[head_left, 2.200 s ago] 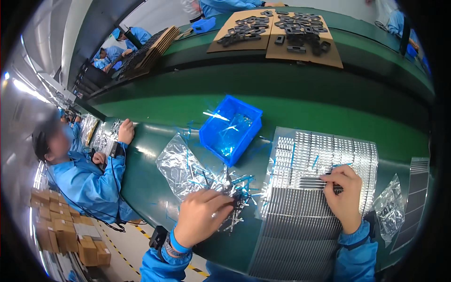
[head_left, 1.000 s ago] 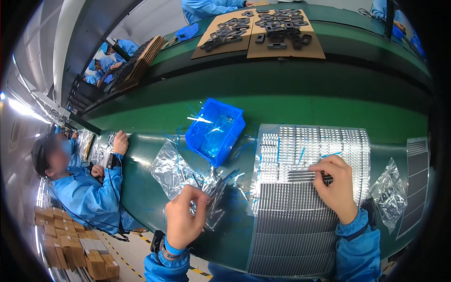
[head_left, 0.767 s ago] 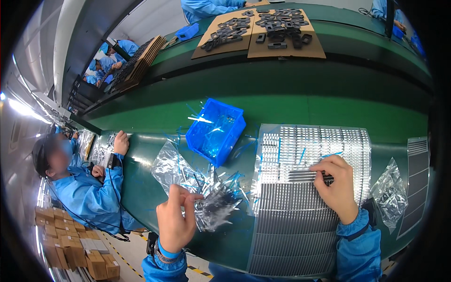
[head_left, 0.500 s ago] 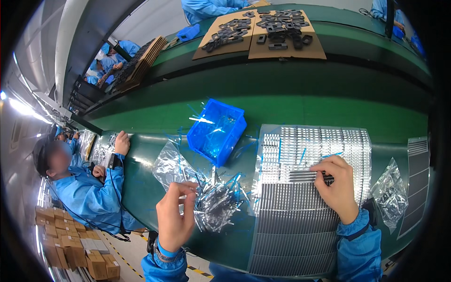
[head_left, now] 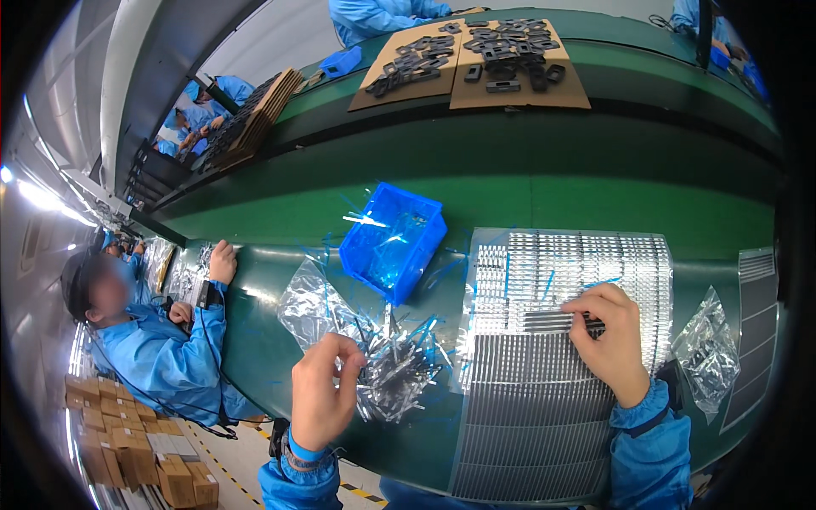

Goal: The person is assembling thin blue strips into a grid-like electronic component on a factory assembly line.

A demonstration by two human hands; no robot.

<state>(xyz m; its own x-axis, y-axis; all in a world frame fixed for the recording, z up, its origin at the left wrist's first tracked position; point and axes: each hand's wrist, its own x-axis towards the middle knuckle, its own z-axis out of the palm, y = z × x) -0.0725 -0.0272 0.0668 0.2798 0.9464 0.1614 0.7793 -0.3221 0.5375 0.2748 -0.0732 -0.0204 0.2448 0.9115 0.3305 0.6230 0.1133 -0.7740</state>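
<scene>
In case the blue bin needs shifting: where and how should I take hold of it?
Probably pinch the blue bin by its right-hand wall, coming from above and the right. The top is open, so fingers could go inside that wall with the thumb outside. Silvery strips jut over the left rim, and the strip pile lies by the near corner.

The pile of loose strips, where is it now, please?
In the head view, the pile lies on the green bench, just right of the left hand, left of the striped sheet.
</scene>
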